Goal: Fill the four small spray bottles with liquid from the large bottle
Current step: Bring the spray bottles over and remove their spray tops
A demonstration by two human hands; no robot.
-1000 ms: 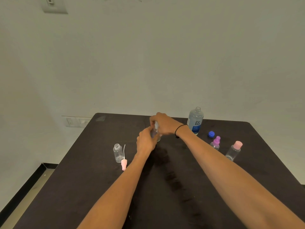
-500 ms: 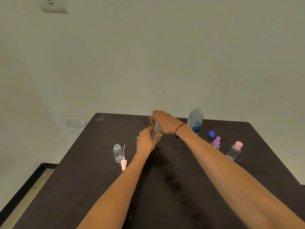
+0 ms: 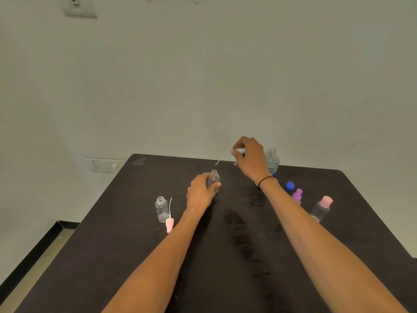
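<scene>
From the head camera, the left hand [image 3: 199,194] grips an uncapped small bottle [image 3: 214,180] upright on the dark table [image 3: 225,256], while the right hand [image 3: 250,158], raised beside the large bottle [image 3: 272,162], pinches a white spray top [image 3: 240,151] with its tube [image 3: 217,163] hanging free above the table.

I count four small spray bottles: one uncapped in my left hand [image 3: 199,195] at centre [image 3: 214,180], one uncapped at nine o'clock [image 3: 161,208], a purple-topped one [image 3: 297,196] and a pink-topped one [image 3: 321,210] at three o'clock. One large bottle [image 3: 272,162] stands at one o'clock. One blue cap [image 3: 290,185]. Two loose spray tops: pink [image 3: 169,223] on one table [image 3: 225,256], white [image 3: 240,151] in my right hand [image 3: 251,160].
</scene>
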